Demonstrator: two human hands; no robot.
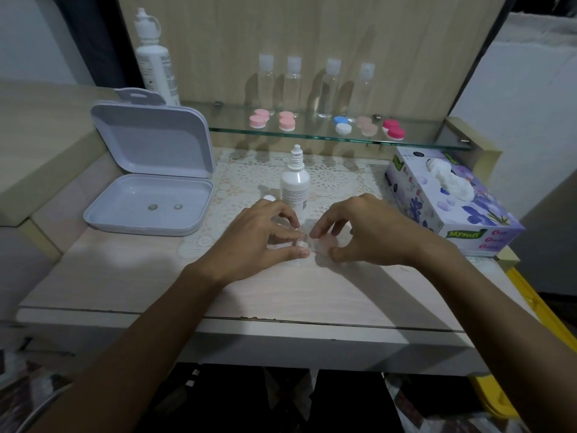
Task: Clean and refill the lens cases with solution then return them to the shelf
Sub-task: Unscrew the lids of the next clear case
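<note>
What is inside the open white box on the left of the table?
Two small round lenses lie side by side on the floor of the open white box, apart. Nothing covers its floor; the raised lid holds nothing visible.

Pink lens cases (259, 118), white lace mat (327, 179), purple floral tissue box (452, 207)

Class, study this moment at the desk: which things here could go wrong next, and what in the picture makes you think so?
1. The uncapped solution bottle stands upright just behind the left hand and right hand; a knuckle could tip it.
2. Two small lenses lie in the open tray, likely collecting dust.
3. The clear lens case could slip from the fingertips.
</note>
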